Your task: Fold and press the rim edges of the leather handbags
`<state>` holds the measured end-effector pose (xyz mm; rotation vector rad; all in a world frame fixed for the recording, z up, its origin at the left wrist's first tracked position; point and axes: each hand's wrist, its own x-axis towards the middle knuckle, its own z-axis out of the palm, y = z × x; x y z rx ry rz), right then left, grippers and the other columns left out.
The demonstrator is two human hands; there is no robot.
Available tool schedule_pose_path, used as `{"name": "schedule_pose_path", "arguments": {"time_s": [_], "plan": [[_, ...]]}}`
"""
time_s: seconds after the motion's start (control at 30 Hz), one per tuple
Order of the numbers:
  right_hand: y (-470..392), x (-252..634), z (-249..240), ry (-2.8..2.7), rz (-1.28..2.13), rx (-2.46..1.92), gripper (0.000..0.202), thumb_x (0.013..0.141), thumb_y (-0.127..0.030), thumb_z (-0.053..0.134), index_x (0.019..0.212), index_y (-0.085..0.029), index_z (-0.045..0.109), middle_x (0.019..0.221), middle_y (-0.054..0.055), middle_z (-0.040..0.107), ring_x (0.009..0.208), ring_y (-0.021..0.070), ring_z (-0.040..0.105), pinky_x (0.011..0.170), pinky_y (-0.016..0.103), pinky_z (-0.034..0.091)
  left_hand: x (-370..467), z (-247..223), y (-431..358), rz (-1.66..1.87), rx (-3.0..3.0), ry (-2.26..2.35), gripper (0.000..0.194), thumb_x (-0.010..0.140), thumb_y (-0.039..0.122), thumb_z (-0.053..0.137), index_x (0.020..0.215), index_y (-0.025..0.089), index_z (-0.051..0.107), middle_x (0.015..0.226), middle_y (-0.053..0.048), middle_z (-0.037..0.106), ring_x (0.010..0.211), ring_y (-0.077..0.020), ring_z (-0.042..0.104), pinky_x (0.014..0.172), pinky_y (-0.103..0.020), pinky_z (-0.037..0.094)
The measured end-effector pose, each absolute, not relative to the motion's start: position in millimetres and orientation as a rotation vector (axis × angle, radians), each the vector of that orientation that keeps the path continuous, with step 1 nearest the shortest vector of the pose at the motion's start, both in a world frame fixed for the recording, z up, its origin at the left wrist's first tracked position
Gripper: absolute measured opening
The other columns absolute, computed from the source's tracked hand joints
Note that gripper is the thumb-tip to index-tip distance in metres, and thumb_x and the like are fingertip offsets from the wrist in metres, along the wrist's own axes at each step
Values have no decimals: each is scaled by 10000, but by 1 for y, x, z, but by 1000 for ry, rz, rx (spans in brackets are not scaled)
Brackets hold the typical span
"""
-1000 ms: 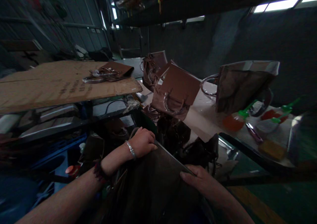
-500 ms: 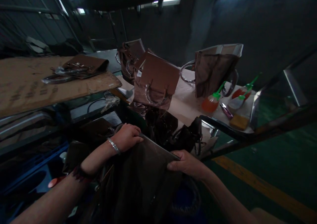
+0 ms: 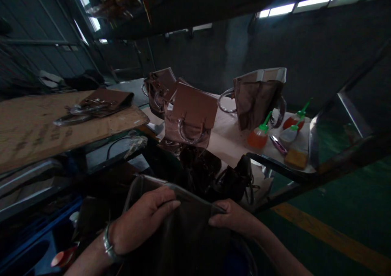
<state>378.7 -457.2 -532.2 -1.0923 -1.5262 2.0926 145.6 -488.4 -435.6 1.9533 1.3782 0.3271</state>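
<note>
One bench point(image 3: 226, 145) spreads out ahead of you and to the right, bearing several brown bags point(image 3: 195, 105). Nearer, low in the middle of your view, is the dark bag point(image 3: 198, 239): its mouth faces up, its pale-edged rim point(image 3: 195, 197) slants down from left to right, and its body drops into shadow too deep to make out. It lies between and below your hands, touching both. Your left hand point(image 3: 143, 221), the larger in view, is part closed, grasping the dark bag by the edge of its mouth; the fingers bend over and the thumb lies on your side. Your right hand point(image 3: 236, 220) pinches the rim towards its right end, thumb flat on the near face, the other fingers going behind, where their tips are out of sight. Well apart from both hands, green-tipped bottles stand on the bench, one of them an orange bottle point(image 3: 257, 139). A yellow block point(image 3: 295, 158) lies near them. Smallest, a silver bracelet point(image 3: 107, 245) circles your left wrist.
</note>
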Motion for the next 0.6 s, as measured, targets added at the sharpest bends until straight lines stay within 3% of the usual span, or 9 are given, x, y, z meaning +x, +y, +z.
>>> {"name": "schedule_pose_path", "arguments": {"time_s": [0.17,0.43,0.6], "plan": [[-457,377,-536,-1513,2119,-1079,236,619,-324,634,712,-123,554,600,-41,487,525,72,406,493,180,308,153,-443,-485,168,1689,1478,324,702,462,521,837,168,532,735,16,566,660,-140,518,548,-197,388],[-453,378,-537,-1728,1992,-1026,228,622,-321,630,721,-122,580,598,-53,464,550,75,386,499,178,303,178,-447,-500,6,1860,1182,232,761,245,425,729,192,648,654,34,610,601,-109,529,559,-174,356],[-453,382,-536,-1722,1987,-1013,235,629,-338,623,737,-132,587,629,-48,496,593,95,426,539,192,337,177,-450,-495,-24,1705,1294,229,724,271,437,709,163,638,634,25,591,592,-117,515,524,-179,353]]}}
